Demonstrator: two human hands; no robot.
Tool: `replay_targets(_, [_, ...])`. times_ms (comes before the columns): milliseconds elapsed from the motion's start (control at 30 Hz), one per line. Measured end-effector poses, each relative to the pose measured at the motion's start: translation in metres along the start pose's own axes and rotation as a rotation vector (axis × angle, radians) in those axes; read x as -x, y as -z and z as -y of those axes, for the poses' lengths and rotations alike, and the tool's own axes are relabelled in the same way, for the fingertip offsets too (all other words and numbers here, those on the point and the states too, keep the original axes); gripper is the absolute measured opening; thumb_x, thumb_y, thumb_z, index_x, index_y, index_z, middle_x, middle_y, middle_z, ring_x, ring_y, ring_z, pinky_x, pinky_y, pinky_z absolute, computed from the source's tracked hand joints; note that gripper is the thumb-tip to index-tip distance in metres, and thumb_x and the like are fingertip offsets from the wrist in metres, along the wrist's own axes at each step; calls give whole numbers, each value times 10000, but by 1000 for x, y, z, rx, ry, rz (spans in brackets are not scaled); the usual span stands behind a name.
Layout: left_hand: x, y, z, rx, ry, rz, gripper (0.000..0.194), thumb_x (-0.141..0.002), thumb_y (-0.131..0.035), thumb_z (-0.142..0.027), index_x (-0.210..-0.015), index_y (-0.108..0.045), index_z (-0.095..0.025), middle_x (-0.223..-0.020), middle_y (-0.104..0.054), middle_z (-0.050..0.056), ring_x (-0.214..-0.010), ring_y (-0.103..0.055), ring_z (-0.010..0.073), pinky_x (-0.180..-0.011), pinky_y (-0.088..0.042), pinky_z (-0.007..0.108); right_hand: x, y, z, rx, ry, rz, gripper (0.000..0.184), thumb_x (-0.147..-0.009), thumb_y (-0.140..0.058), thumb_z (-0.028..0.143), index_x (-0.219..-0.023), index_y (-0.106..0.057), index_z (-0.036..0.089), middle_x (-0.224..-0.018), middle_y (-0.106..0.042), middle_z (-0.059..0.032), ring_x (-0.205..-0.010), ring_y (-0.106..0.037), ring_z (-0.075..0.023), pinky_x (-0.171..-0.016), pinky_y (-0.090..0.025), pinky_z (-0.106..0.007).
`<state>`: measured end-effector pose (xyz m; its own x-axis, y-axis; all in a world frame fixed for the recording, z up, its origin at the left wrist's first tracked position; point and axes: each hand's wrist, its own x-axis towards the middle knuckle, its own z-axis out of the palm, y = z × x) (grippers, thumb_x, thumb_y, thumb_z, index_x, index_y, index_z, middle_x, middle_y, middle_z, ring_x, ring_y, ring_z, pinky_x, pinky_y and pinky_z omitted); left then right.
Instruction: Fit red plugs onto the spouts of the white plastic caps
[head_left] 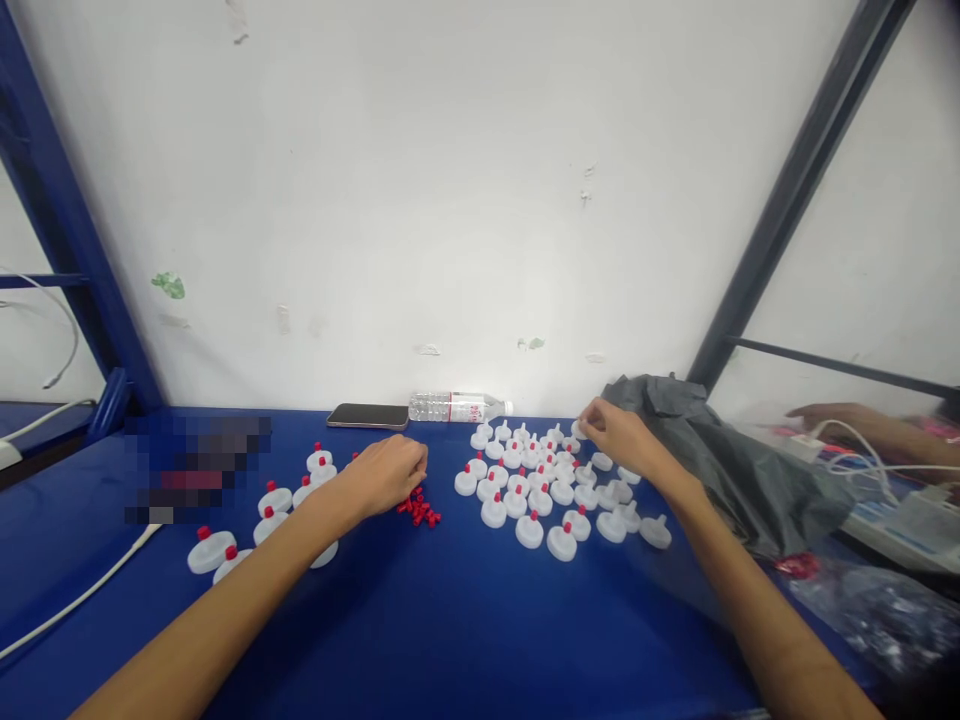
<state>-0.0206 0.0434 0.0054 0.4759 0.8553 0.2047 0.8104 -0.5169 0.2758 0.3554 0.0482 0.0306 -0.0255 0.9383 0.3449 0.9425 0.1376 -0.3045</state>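
Note:
My left hand (390,472) is closed, its fingers curled down at the edge of a small pile of red tips (420,508). What it holds, if anything, is hidden. At the back of a group of white nozzle caps, my right hand (619,432) pinches a white nozzle cap (580,429). Many caps in this group wear red tips, such as a red-tipped cap (561,542) at the front. Others show bare white spouts, such as a plain cap (655,532) at the right. More red-tipped caps (276,498) lie around and partly behind my left forearm.
A phone (367,416) and a clear water bottle (457,407) lie against the wall. A dark plastic bag (735,480) fills the right side of the blue tabletop (480,630). Another person's hand (847,416) shows beyond it, near white cables. A white cable (82,600) crosses the left.

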Motion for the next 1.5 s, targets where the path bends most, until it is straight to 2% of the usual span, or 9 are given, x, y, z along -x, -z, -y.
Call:
replay_targets(100, [0, 4, -11, 21, -24, -72, 155, -866, -536, -201, -820, -685, -200, -864, -716, 67, -822, -622, 236, -694, -391, 302, 8, -2, 24, -11, 136, -119, 147, -953, -543, 293, -1013, -641, 201, -910, -728, -49, -889, -681, -219, -774, -488, -312])
replay_targets(233, [-1, 8, -28, 89, -74, -186, 271, -965, -451, -300, -1028, -695, -203, -1069, -724, 69, -989, -620, 226, -882, -427, 323, 25, -13, 63, -138, 386, -227, 155, -958, -588, 351, -1046, -629, 230, -1004, -714, -34, -919, -663, -210, -785, -514, -333])
replay_targets(467, [0, 4, -55, 516, -75, -351, 224, -932, -549, -356, -957, -734, -231, -956, -771, 14, -851, -664, 194, -753, -470, 291, 47, -34, 106, -201, 667, -214, 263, -895, -695, 411, -1073, -624, 230, -999, -726, -40, -888, -663, -197, -829, -509, -354])
replay_targets(600, [2, 1, -64, 672, -87, -297, 228, -909, -586, -389, -929, -743, -224, -941, -774, 20, -873, -678, 201, -804, -488, 296, 52, -40, 111, -201, 682, -191, 274, -910, -674, 429, -1084, -617, 226, -925, -726, -27, -819, -670, -179, -810, -506, -339])
replay_targets(867, [4, -1, -65, 742, -87, -249, 201, -891, -607, -373, -913, -749, -233, -941, -772, 23, -885, -683, 211, -813, -504, 304, 51, -44, 110, -252, 653, -236, 233, -900, -693, 397, -1042, -633, 223, -967, -732, -26, -853, -682, -172, -797, -536, -312])
replay_targets(1133, [3, -2, -65, 965, -56, -167, 231, -810, -723, -378, -886, -742, -161, -905, -763, 69, -876, -699, 222, -822, -534, 330, 51, -45, 107, -363, 666, -288, 187, -925, -664, 231, -1111, -640, 244, -1047, -735, -22, -944, -692, -163, -839, -560, -296])
replay_targets(1267, [2, -2, -65, 1108, -13, -164, 391, -731, -806, -367, -1053, -691, -178, -1029, -736, 82, -977, -687, 235, -861, -535, 344, 53, -40, 111, -424, 708, -315, 157, -925, -658, 212, -1078, -664, 249, -1044, -747, -28, -961, -691, -180, -865, -559, -341])
replay_targets(1367, [5, 1, -68, 1226, 0, -44, 518, -748, -793, -356, -1221, -644, -206, -1159, -708, 102, -1073, -659, 251, -863, -529, 340, 58, -38, 115, -448, 717, -339, 118, -911, -681, 223, -1025, -677, 253, -984, -752, -27, -1004, -671, -208, -896, -542, -388])
replay_targets(1500, [11, 3, -73, 1340, -89, 193, 377, -821, -715, -371, -1146, -715, -180, -1070, -723, 99, -981, -661, 234, -777, -523, 305, 63, -39, 119, -470, 741, -326, 151, -912, -676, 200, -1047, -671, 269, -913, -754, -15, -1090, -635, -230, -946, -511, -431])
